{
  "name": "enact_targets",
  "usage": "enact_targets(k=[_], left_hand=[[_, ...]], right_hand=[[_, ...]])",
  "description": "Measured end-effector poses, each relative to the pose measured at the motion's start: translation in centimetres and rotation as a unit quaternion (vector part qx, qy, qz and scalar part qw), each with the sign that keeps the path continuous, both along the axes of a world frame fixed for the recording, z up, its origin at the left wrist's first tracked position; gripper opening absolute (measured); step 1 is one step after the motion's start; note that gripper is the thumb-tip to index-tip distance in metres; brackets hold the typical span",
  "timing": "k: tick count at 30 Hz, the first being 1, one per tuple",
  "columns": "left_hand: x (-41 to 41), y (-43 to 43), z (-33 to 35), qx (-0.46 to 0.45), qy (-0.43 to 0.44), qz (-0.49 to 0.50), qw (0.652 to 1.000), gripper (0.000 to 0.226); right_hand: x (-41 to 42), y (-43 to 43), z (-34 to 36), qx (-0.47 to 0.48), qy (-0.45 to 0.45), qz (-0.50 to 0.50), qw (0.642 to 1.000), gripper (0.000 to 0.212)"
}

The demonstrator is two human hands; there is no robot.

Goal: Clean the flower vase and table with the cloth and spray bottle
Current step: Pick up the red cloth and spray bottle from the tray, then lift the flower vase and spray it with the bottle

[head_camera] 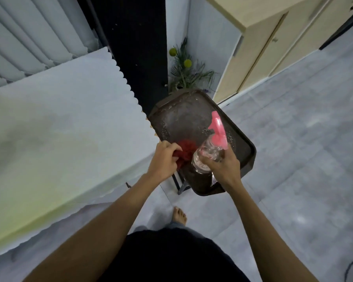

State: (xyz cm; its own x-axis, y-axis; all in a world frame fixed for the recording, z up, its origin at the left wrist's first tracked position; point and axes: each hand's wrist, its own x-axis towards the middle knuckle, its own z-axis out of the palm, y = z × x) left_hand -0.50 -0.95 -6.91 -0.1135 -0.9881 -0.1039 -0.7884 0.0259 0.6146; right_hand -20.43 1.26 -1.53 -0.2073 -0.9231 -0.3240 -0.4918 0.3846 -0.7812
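Left hand (pixel 164 158) clenched on red cloth (pixel 185 153); right hand (pixel 222 165) gripping clear spray bottle (pixel 209 153). Wet dark table (pixel 183 117) beneath both; plant (pixel 186 72) beyond; grey floor (pixel 304 149) right.

Crumpled red cloth (pixel 185 152) lies on the dark, droplet-speckled surface (pixel 183 117); the clear spray bottle (pixel 209 151) with pink trigger head tilts above it; flower vase greenery (pixel 186 75) stands beyond

a bed (pixel 55 127) with a pale scalloped cover lies left; beige cabinet doors (pixel 273 43) stand upper right, grey floor tiles (pixel 304 149) below them.
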Motion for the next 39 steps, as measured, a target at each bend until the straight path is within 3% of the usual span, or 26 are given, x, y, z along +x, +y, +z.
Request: enact_targets(k=[7, 11, 18, 29, 34, 37, 39], left_hand=[[11.9, 5.2, 2.9, -0.035, -0.018, 0.147, 0.988, 0.029], [19.4, 8.8, 4.6, -0.057, -0.045, 0.262, 0.962, 0.035], [30.4, 13.4, 5.0, -0.053, -0.03, 0.381, 0.923, 0.041], [37.6, 15.8, 1.5, 0.022, -0.067, 0.428, 0.901, 0.03], [39.1, 16.6, 1.3, 0.096, -0.065, 0.38, 0.918, 0.037], [41.2, 17.6, 2.6, 0.068, -0.042, 0.411, 0.908, 0.031], [43.5, 18.5, 3.6, 0.002, -0.025, 0.467, 0.884, 0.022]], right_hand=[[7.7, 0.1, 3.5, -0.028, -0.06, 0.135, 0.989, 0.059], [15.7, -0.2, 4.3, -0.03, -0.082, 0.241, 0.967, 0.07], [28.9, -0.4, 5.1, -0.026, -0.101, 0.366, 0.925, 0.064], [40.3, -0.4, 4.5, -0.013, -0.057, 0.446, 0.893, 0.064], [42.5, -0.2, 3.8, -0.011, -0.031, 0.451, 0.892, 0.064], [43.3, 0.3, 3.2, -0.008, -0.021, 0.442, 0.897, 0.064], [43.4, 0.3, 2.6, -0.003, -0.022, 0.427, 0.904, 0.059]])
